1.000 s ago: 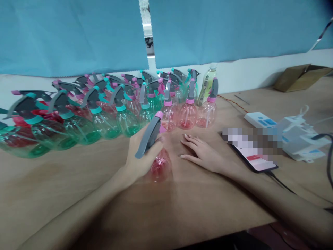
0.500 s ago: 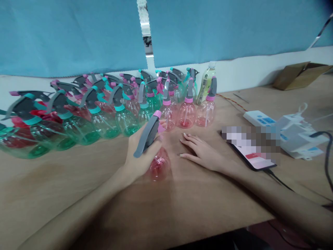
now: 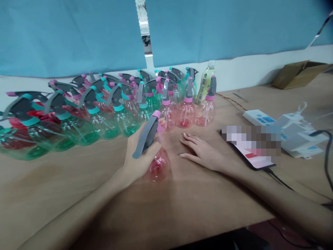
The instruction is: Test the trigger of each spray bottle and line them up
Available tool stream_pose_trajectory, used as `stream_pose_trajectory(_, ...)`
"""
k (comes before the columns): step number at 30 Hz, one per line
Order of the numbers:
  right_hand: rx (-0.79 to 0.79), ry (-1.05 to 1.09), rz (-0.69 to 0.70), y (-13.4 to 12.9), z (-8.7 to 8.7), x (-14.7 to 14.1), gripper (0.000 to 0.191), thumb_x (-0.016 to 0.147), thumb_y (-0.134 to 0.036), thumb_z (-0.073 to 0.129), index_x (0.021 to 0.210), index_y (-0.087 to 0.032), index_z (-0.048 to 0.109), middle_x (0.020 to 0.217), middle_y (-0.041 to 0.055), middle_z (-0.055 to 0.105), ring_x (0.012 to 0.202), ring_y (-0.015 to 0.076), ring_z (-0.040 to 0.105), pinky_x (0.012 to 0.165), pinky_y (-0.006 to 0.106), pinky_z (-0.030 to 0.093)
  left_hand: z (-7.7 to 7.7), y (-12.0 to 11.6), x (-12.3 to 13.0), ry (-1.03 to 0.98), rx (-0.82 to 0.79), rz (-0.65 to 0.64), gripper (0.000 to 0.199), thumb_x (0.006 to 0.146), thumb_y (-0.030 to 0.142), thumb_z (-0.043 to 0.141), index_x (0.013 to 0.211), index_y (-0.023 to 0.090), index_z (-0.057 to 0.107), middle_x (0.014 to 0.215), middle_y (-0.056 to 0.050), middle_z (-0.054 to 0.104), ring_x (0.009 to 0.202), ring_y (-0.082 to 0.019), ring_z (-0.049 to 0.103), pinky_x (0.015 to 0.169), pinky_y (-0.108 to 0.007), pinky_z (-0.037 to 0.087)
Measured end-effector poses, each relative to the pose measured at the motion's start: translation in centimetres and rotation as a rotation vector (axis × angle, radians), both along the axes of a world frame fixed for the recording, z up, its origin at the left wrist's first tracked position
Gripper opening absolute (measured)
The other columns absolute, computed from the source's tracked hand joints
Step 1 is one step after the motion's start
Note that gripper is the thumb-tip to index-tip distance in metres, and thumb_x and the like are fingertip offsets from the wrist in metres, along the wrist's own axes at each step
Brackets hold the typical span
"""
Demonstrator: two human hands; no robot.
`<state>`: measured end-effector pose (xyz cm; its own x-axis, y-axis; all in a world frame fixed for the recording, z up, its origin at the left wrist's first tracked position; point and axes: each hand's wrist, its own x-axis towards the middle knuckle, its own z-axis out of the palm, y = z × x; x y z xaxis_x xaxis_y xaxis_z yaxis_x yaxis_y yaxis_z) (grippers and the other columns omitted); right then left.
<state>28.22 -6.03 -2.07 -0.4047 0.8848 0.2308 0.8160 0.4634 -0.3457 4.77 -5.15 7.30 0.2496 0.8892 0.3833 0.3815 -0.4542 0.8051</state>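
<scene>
My left hand (image 3: pixel 139 154) is wrapped round the neck of a pink spray bottle (image 3: pixel 159 166) with a grey and pink trigger head, standing on the table near the middle. Its collar is mostly hidden by my fingers. To the right, my right hand (image 3: pixel 201 151) lies palm down on the tabletop, fingers spread and pointing left, holding nothing. Behind my hands, pink spray bottles (image 3: pixel 186 114) stand in a row, and green spray bottles (image 3: pixel 104 123) with grey and teal heads continue it to the left.
A phone (image 3: pixel 249 149) with a cable lies right of my right hand. Beyond it are a white power strip (image 3: pixel 258 118) and white plugs (image 3: pixel 296 130). A labelled drink bottle (image 3: pixel 206 81) stands behind the pink bottles. An open cardboard box (image 3: pixel 296 74) sits at the back right.
</scene>
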Motion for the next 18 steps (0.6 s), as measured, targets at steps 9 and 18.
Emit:
stream_pose_trajectory(9,0.012,0.019,0.007,0.14,-0.44,0.14,0.067,0.089,-0.063,0.040,0.138,-0.018,0.048,0.148,0.0149,0.040,0.138,0.0320,0.034,0.111,0.054,0.030,0.29,-0.01,0.34,-0.019,-0.003,-0.030,0.033,0.076,0.020,0.056,0.108,0.026,0.060,0.083,-0.001,0.063,0.070,-0.018,0.060,0.064,-0.031,0.050)
stream_pose_trajectory(18,0.005,-0.007,0.002,0.15,-0.32,0.09,0.070,0.089,-0.064,0.039,0.137,-0.014,0.049,0.148,0.0162,0.040,0.138,0.0313,0.034,0.112,0.052,0.030,0.56,-0.01,0.21,0.010,0.008,-0.021,0.007,0.075,0.022,0.056,0.081,0.024,0.052,0.070,0.001,0.055,0.066,-0.018,0.057,0.060,-0.032,0.048)
